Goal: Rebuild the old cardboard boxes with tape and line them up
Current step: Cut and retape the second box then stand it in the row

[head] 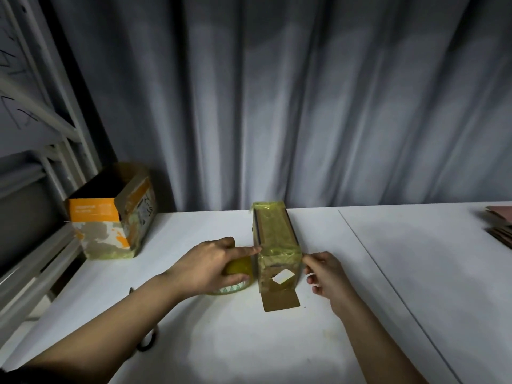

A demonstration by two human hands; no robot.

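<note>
Two hands work at a small cardboard box [278, 253] on a white table [388, 273]. The box is long and narrow, wrapped in yellowish tape, and lies between the two hands. A loose flap [280, 300] juts from its near end, flat on the table, below both sets of fingers.

The left hand [210, 266] curls over a tape roll [235, 275], gripping it, with its forefinger stretched out so the tip touches the box's left top edge. The right hand [324, 275] sits just beside the box's right near corner, its fingers bent and narrow, thumb and forefinger pinched close together; whether they hold a tape end is too small to tell.

Beyond the left fingers, well apart, stands a bigger box [110, 214], orange and worn, open at the top. Scissors [146, 339] lie partly hidden under the left forearm. A stack of flat cardboard [501, 225] sits far past the right fingers, and a grey curtain [277, 92] hangs behind.

The small box is probably light and hollow, so its walls may buckle under a hard squeeze, and the glossy tape looks slippery. Holding it at the corners and edges, where card is stiffest, seems safest. The flap would bend easily.
</note>
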